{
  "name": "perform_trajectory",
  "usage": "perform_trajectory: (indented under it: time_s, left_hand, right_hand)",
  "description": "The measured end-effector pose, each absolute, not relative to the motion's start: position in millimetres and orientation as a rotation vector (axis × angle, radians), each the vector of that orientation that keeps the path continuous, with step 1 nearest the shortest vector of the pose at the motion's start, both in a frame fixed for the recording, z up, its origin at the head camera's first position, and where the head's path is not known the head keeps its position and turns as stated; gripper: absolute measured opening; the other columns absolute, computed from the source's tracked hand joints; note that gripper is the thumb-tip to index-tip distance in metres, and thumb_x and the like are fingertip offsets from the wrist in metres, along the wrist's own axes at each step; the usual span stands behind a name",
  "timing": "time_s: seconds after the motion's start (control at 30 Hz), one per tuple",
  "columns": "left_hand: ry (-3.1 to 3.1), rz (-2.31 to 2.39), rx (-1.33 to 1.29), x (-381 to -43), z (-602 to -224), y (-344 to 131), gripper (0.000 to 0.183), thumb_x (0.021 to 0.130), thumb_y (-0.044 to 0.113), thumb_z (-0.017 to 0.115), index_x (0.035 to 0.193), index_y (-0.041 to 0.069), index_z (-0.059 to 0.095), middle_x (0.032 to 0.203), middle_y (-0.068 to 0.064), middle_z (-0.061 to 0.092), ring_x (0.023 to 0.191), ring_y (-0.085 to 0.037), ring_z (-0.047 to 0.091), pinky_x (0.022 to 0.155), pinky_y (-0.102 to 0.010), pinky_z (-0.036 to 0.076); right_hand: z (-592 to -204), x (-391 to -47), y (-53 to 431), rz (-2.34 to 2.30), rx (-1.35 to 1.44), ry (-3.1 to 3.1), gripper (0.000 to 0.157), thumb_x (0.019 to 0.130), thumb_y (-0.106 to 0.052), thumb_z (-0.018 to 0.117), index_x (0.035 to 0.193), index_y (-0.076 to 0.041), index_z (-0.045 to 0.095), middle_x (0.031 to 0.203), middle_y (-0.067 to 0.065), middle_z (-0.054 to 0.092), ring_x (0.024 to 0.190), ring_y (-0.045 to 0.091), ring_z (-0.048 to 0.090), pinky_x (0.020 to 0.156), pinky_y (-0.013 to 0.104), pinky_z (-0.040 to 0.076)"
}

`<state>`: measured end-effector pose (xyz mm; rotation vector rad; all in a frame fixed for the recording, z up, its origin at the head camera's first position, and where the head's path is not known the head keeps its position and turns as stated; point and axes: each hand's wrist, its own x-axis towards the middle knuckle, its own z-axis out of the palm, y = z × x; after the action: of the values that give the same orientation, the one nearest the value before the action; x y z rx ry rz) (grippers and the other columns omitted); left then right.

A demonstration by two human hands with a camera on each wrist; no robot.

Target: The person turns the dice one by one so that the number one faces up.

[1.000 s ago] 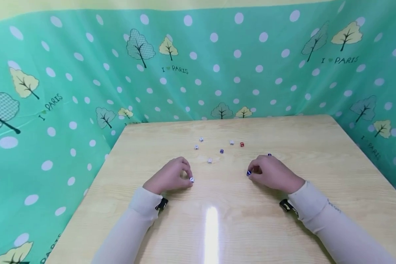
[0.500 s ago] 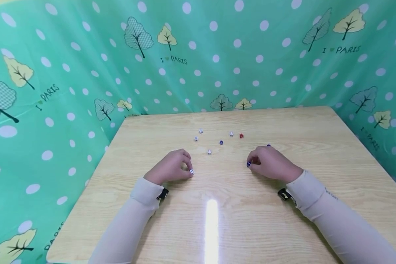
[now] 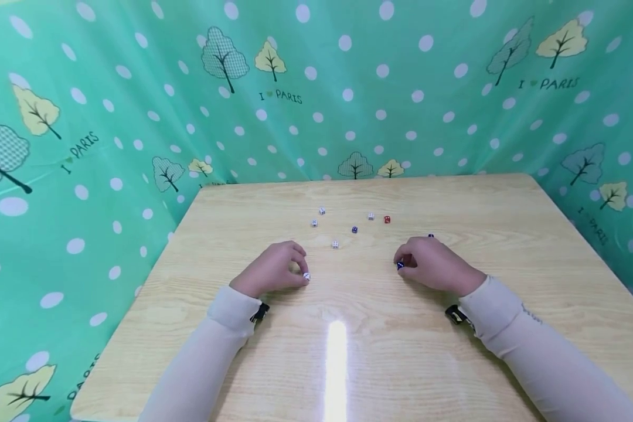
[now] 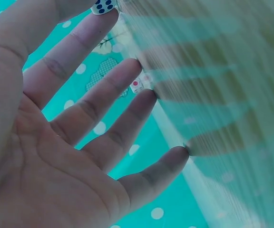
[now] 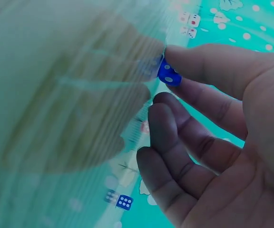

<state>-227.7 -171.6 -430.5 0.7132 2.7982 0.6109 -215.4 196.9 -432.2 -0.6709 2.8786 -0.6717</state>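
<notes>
My left hand [image 3: 271, 269] pinches a white die [image 3: 306, 276] between thumb and forefinger, down at the tabletop. In the left wrist view this die [image 4: 103, 6] shows dark blue pips at the top edge, and the other fingers spread with their tips at the table surface. Across from it, my right hand [image 3: 436, 265] holds a blue die [image 3: 400, 265] at its thumb and forefinger. The right wrist view shows that blue die [image 5: 169, 73] against the tabletop, the remaining fingers loosely bent. Just beyond the right hand lies another blue die [image 3: 431, 235], partly hidden by it.
Farther back on the wooden table [image 3: 337, 387] lie several loose dice: a white die [image 3: 335, 245] nearest, a blue die [image 3: 354, 230], a red die [image 3: 387, 220] and more white ones. A green patterned curtain [image 3: 316, 117] encloses the back and sides.
The head view has tilted down, so the scene sits higher than a second ago. The blue die in my right fingers has turned slightly. The left hand keeps its hold on the white die.
</notes>
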Motion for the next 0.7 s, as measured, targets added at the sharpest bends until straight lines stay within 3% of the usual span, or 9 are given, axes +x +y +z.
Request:
perform_trajectory:
  time_s: [0.37,0.7]
  left_hand:
    - [2.811,0.596,0.714,-225.1,-428.2,-170.8,0.013,0.082,0.029,0.089,0.077,0.029,0.076,0.131,-0.005,0.067,0.128,-0.029,0.060,0.114,-0.047,0.042]
    - [2.811,0.609,0.706,-223.1,-427.2,-170.6,0.013,0.082,0.027,0.089,0.077,0.029,0.077,0.129,-0.005,0.068,0.126,-0.029,0.060,0.113,-0.046,0.043]
  right_hand:
    - [-427.1,-215.3,197.4,-0.669,-0.708,2.909,0.009,0.087,-0.012,0.081,0.093,-0.017,0.076,0.084,-0.008,0.069,0.076,0.010,0.060,0.074,0.032,0.053]
    - [-423.9,-214.2,203.7,-0.740,-0.693,2.853,0.010,0.088,-0.012,0.080,0.092,-0.019,0.075,0.083,-0.009,0.069,0.077,0.011,0.062,0.073,0.031,0.053]
